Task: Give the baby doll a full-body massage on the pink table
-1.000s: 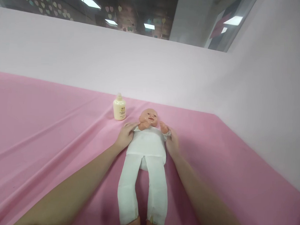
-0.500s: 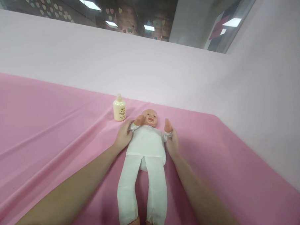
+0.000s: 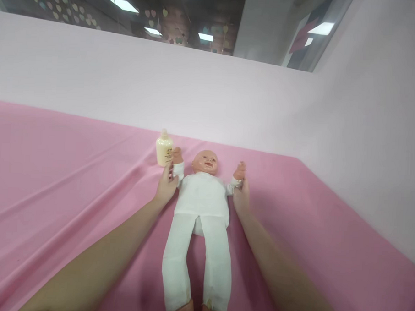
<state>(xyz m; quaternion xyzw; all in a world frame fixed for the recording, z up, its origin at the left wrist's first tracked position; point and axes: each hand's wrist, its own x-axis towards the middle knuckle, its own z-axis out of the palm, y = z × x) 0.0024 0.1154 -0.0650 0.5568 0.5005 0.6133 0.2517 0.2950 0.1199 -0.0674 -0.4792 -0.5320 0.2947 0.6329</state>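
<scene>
A baby doll (image 3: pixel 203 196) with a white cloth body lies on its back, head away from me, on the pink sheet (image 3: pixel 89 187). My left hand (image 3: pixel 166 183) is closed round the doll's arm on the left, which points up and outward. On the other side, my right hand (image 3: pixel 242 196) grips the doll's other arm near the wrist. Both of the doll's bare hands stick up above my fingers. Just behind my left hand stands a cream lotion bottle (image 3: pixel 164 151), partly covered by the doll's hand. The doll's feet run out of view at the bottom.
A white wall (image 3: pixel 203 100) rises behind the sheet and another stands at the right. Above the back wall is a window (image 3: pixel 186 21) showing ceiling lights and heart shapes. Folds (image 3: pixel 70 227) run across the sheet at the left.
Both doll arms have moved outward in my hands, away from its head. The left one has moved farther and now overlaps the bottle. The doll's head has tilted slightly.
</scene>
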